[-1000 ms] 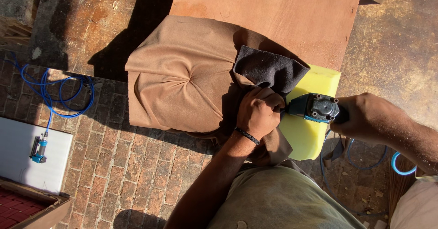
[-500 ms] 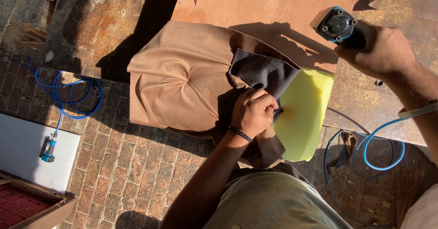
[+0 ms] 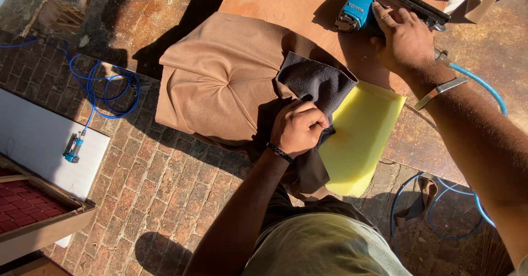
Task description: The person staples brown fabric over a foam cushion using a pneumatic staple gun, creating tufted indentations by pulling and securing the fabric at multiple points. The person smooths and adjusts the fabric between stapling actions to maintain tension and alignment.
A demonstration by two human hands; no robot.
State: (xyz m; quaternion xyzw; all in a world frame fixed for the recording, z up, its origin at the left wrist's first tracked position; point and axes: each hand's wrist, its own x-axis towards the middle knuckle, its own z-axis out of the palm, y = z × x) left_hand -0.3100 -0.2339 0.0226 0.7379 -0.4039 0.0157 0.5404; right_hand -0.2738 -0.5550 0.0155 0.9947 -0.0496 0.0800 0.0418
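- On the wooden board (image 3: 286,6), a tan fabric cushion (image 3: 217,81) lies with its gathered folds facing up, one edge hanging over the brick floor (image 3: 159,188).
- At the cushion's right edge, the left hand (image 3: 298,127) is closed into a fist, fingers curled tight around a bunch of dark grey cloth (image 3: 316,83) and the tan fabric beneath it.
- Just right of that hand, a yellow foam pad (image 3: 363,138) shows bare, touching the grey cloth and lying partly on the board, partly past its edge.
- At the top of the view, the right hand (image 3: 404,39) rests on a blue staple gun (image 3: 363,4) that sits on the board, well apart from the cushion; the fingers lie over its body, slightly spread, but I cannot tell whether they grip it.
- A blue air hose (image 3: 478,86) runs from the gun past the right forearm and loops on the floor below.
- Far left, a second blue hose (image 3: 104,83) coils over the bricks and ends at a small blue tool (image 3: 72,147) on a white panel (image 3: 33,133).
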